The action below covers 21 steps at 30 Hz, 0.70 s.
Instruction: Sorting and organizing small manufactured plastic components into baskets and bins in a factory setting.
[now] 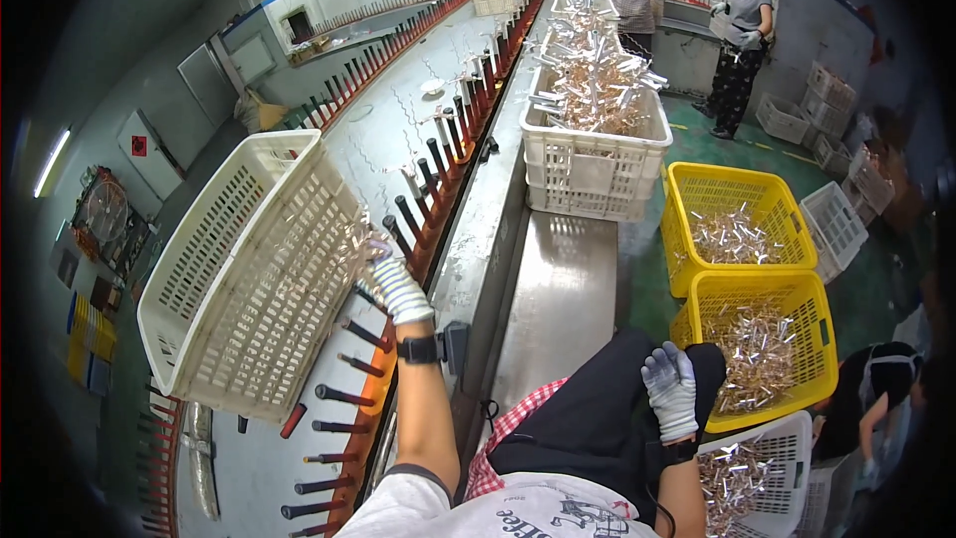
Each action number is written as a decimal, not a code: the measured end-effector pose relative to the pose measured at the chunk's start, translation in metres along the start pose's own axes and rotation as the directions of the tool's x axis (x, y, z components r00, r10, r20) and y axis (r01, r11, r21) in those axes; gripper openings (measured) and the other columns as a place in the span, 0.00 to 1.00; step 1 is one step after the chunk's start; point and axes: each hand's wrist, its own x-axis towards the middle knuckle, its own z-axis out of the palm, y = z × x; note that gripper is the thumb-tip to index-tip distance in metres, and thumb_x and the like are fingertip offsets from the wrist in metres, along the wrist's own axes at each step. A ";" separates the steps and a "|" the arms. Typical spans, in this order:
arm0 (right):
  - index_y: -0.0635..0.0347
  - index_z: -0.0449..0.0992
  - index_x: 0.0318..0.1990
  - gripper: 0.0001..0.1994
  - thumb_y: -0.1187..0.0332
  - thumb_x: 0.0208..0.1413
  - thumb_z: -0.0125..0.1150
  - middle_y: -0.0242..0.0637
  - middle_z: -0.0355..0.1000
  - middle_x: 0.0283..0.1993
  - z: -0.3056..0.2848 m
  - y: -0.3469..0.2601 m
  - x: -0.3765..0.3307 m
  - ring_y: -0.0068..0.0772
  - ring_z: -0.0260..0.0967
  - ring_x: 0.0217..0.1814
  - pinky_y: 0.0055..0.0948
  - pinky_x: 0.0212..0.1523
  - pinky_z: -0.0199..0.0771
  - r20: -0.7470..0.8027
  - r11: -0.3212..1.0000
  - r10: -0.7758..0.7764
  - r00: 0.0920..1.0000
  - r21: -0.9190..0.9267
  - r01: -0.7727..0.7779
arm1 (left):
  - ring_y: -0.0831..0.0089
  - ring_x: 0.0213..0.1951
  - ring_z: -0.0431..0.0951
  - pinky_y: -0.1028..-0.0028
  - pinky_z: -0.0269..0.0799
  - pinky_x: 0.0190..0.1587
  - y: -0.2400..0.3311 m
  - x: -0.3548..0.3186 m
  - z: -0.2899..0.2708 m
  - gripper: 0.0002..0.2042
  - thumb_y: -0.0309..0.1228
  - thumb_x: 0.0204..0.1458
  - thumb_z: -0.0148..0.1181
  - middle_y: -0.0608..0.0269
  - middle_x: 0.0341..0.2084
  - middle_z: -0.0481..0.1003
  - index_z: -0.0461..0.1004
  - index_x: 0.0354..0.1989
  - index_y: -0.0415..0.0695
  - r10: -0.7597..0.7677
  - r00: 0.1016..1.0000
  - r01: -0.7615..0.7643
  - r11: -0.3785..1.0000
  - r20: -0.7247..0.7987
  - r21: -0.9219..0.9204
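Head view is showing us a scene whose rim is fading into black, so the far left wall and the right corner are hard to make out. Our left hand (398,289), in a striped glove, is gripping the rim of a white basket (249,279), fingers curled around its edge; the basket is tilting on its side over the conveyor (418,130), its open mouth facing left, and we cannot tell whether anything is lying inside it. Our right hand (669,387), gloved in grey, is resting loosely on our dark trouser leg, fingers slightly bent and holding nothing.

The conveyor's rows of dark red pegs (438,169) are running along its right edge, just beside the steel surface (558,289), which is lying bare between us and a second white basket (596,154) heaped with small metal parts. To the right of the surface, two yellow baskets (742,269) are sitting on the green floor, both partly filled with similar parts. Another white crate (757,468) is being cut off at the lower edge. Two people (737,30) are standing at the far end.
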 end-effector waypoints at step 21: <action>0.59 0.70 0.45 0.15 0.60 0.58 0.45 0.40 0.73 0.40 -0.005 0.007 0.004 0.39 0.72 0.41 0.39 0.44 0.73 0.043 1.000 0.024 0.999 0.011 -0.024 | 0.60 0.21 0.72 0.71 0.68 0.24 0.081 0.006 -0.078 0.19 0.24 0.42 0.51 0.53 0.23 0.73 0.69 0.46 0.35 0.637 0.767 -0.575 0.735 -0.075 0.359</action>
